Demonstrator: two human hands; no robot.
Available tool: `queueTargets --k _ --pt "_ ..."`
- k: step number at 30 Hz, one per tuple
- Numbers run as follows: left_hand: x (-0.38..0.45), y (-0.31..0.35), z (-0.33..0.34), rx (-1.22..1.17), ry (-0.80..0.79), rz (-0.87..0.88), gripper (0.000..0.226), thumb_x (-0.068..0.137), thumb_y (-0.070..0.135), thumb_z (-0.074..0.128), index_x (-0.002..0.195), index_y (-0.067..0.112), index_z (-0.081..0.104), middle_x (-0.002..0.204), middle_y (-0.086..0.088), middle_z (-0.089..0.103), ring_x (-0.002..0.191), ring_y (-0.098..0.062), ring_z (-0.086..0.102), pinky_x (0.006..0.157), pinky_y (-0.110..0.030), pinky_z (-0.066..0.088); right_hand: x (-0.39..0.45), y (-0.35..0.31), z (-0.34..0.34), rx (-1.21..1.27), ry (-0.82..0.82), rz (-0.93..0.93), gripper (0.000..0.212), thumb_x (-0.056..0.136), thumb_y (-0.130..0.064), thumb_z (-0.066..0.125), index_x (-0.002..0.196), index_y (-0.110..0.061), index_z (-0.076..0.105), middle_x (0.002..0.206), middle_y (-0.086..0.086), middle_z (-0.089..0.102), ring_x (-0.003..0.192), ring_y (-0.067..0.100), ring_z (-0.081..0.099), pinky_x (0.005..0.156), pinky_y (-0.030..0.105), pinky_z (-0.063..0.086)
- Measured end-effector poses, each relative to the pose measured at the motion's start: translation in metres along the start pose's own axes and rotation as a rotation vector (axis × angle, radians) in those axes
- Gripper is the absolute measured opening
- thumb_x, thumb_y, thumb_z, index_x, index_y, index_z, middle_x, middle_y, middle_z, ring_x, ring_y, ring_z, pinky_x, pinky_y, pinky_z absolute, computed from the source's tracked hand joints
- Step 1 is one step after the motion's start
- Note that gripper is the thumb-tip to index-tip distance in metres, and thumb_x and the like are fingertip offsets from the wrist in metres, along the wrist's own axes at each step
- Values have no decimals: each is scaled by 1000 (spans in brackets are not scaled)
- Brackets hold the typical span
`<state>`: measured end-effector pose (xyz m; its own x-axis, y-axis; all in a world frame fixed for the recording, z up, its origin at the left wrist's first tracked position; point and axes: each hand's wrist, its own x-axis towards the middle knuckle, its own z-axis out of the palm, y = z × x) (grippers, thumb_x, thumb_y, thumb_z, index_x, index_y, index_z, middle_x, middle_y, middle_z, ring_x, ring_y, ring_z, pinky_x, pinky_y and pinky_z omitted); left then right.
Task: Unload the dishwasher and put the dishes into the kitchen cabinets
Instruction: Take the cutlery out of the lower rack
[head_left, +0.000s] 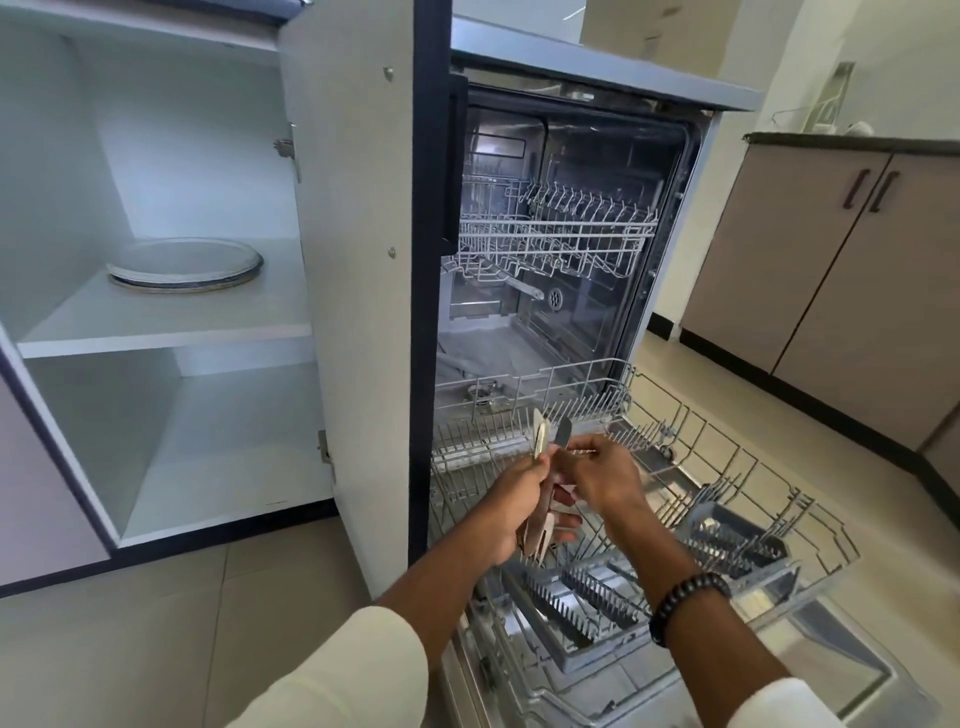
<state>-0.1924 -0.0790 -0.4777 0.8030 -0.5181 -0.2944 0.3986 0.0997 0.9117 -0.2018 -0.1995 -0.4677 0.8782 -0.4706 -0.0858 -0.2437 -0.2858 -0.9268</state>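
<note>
gripping cutlery (545, 441) in both hands

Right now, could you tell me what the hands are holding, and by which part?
The left hand grips a bundle of cutlery around its middle. The right hand pinches one piece of that bundle near its upper end.

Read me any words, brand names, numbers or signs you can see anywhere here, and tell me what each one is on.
None can be read.
Dishwasher: no brand or label shows on its frame or racks.
Cabinet: plain white, no text.
Cutlery in the hands: no marking can be made out.
Items on the far counter: too small and blurred to tell.
</note>
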Motion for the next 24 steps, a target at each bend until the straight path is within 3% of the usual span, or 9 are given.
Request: queueTargets --k 5,9,11,14,20,24 --pt "-17 22 1 122 -48 28 19 104 17 41 118 12 54 92 -10 67 58 -13 57 52 -26 50 0 -13 -8 29 -16 33 36 77 -34 81 99 -15 60 88 11 73 77 28 71 80 52 59" --pt "-44 60 17 146 -30 103 22 104 11 39 118 21 53 89 -6 61 58 -11 51 51 -24 47 -9 -46 -28 254 -148 44 67 70 -35 86 119 -13 46 100 18 71 83 28 67 88 51 56" --pt "-57 82 23 204 -34 143 24 104 12 40 125 17 51 87 -6 60 56 -10 51 48 -23 46 -22 -73 -37 400 -272 3 52 85 -22 75 124 0 50 91 16 70 68 21 65 73 40 58" --pt "-82 124 29 317 -24 206 27 103 14 43 129 12 51 89 -6 61 55 -9 53 45 -21 46 -47 -116 -53 506 -399 -83 23 96 -15 58 108 4 62 77 7 69 57 10 63 54 22 52" --pt "-151 185 29 463 -58 296 22 102 15 46 122 10 53 95 -9 59 61 -12 53 52 -24 48 -78 -174 -63 719 -500 -218 32 89 -12 67 115 6 63 81 11 69 59 12 63 52 21 53" --pt "-199 208 12 580 -32 365 17 102 18 47 116 15 55 94 -6 63 59 -10 55 52 -24 49 -99 -201 -50 786 -608 -309 36 86 -11 71 118 6 63 96 17 72 73 15 68 64 22 59"
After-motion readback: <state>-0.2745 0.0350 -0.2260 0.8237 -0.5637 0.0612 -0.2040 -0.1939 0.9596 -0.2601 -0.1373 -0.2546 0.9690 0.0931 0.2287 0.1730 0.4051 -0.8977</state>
